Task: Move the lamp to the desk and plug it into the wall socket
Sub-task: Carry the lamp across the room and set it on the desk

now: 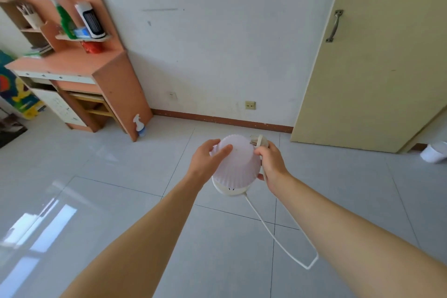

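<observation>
I carry a small white lamp [238, 164] with a ribbed shade and round base in front of me, above the tiled floor. My left hand [209, 156] grips the shade from the left. On the other side my right hand [272, 164] holds the lamp and also pinches its white plug [258, 141], prongs pointing left. The white cord [287, 249] hangs in a loop below my right forearm. The orange desk [79, 65] stands at the far left against the wall. A white wall socket [172, 96] sits low right of the desk; a yellowish socket [250, 105] is further right.
Desk shelves hold a green spray bottle [64, 17], a white heater [90, 20] and a red bag [92, 47]. A white spray bottle [139, 124] stands on the floor by the desk's side. A cream door [377, 55] is open at right, with a white bin [435, 152] beyond.
</observation>
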Available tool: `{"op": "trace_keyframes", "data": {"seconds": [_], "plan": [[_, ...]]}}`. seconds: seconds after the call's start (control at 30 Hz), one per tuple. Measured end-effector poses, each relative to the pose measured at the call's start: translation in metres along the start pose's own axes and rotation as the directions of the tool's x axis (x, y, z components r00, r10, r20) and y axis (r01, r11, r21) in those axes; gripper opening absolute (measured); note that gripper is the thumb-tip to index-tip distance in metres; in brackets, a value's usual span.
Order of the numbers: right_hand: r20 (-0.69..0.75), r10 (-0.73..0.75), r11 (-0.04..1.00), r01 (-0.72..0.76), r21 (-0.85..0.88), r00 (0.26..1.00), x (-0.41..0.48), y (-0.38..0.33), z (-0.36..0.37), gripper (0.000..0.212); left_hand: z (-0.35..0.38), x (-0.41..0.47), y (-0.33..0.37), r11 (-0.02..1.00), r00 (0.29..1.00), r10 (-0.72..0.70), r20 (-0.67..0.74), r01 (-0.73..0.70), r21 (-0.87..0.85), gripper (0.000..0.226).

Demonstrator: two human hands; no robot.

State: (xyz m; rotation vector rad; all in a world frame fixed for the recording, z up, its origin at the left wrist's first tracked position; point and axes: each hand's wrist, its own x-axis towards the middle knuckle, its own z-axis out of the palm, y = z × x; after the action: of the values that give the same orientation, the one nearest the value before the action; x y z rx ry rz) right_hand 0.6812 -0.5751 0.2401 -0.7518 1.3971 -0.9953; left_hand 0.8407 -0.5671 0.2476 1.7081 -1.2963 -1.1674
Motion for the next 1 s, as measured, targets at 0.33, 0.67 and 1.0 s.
{"op": "trace_keyframes", "data": {"seconds": [0.33, 0.67, 1.0], "plan": [[0.136, 0.020, 0.997, -0.010, -0.073, 0.991, 0.065, -0.020, 0.086, 0.032, -0.066, 0.060, -0.014, 0.997, 0.991, -0.069, -0.117, 0.064, -0.046, 0.058], [0.278, 0.032, 0.993, 0.002, -0.118, 0.960, 0.172, -0.087, 0.178, 0.023, -0.135, 0.174, 0.005, 0.985, 0.958, -0.155, -0.240, 0.130, -0.118, 0.056], [0.364, 0.042, 0.989, 0.013, -0.147, 0.930, 0.259, -0.124, 0.286, 0.022, -0.217, 0.273, 0.004, 0.987, 0.924, -0.144, -0.354, 0.107, -0.124, 0.036]]}}
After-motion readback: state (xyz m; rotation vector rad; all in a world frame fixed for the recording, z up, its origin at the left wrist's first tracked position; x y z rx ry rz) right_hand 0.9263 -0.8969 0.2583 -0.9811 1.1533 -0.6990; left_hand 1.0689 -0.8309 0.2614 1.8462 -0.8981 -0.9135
